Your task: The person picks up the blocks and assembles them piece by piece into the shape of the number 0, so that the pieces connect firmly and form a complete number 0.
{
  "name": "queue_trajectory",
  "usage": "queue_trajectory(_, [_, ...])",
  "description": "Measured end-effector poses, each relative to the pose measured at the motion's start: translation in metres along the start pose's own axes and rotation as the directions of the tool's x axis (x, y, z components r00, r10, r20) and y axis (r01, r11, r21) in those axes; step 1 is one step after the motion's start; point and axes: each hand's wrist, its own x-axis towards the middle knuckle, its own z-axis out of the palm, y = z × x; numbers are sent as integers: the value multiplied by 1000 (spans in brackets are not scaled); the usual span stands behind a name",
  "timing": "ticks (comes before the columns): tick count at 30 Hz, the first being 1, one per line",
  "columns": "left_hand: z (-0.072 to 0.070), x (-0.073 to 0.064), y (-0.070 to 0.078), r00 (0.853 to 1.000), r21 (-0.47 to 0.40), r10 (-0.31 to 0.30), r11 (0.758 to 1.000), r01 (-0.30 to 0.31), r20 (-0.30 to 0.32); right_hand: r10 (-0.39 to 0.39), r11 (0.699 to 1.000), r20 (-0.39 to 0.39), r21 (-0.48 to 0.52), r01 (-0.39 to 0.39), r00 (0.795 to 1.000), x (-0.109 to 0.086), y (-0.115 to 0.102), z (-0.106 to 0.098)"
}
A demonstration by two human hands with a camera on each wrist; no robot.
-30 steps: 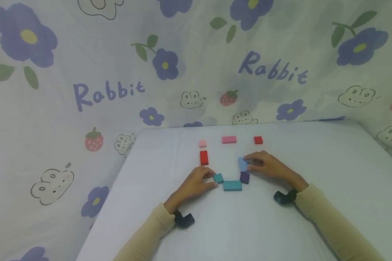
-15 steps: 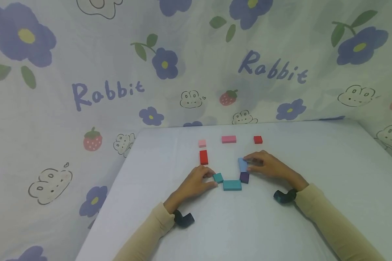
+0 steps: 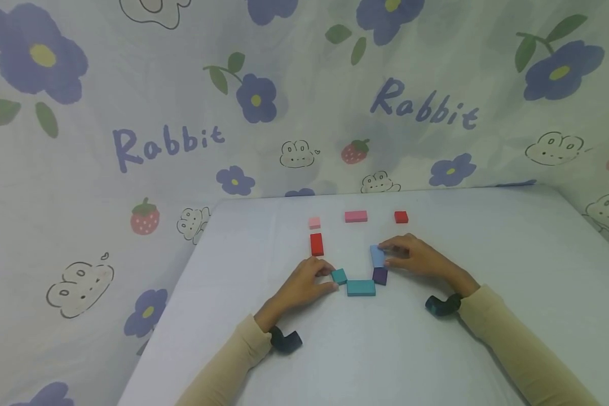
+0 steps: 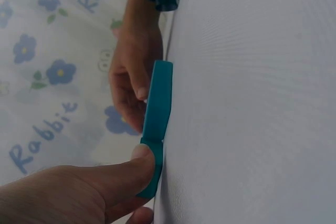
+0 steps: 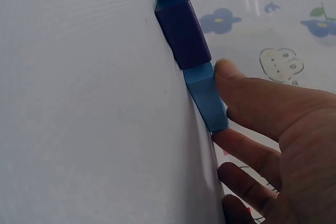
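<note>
Trouble threatens: left hand (image 3: 303,286) pinches teal cube (image 3: 339,277), right hand (image 3: 418,257) light-blue block (image 3: 376,256); uneven pushing could skew purple cube (image 3: 380,276).

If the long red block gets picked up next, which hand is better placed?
Probably the left hand: the long red block lies just beyond it, while the right hand is farther across, at the light blue block.

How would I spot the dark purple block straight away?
On the white table, find the right hand at the light-blue block. The dark purple block adjoins that block's end nearer the person, beside the long teal block; it is the darkest of the blocks.
</note>
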Motion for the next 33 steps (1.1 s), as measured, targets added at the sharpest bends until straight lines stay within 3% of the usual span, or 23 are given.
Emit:
queue_trajectory(17, [-1, -2, -2, 1000, 18, -17, 1000, 17, 4, -29, 1000, -18, 1, 29, 999, 2, 3, 5])
queue_trajectory(33, [-3, 3, -3, 999, -25, -26, 999, 26, 24, -17, 1000, -3, 9, 17, 1000, 1, 5, 1])
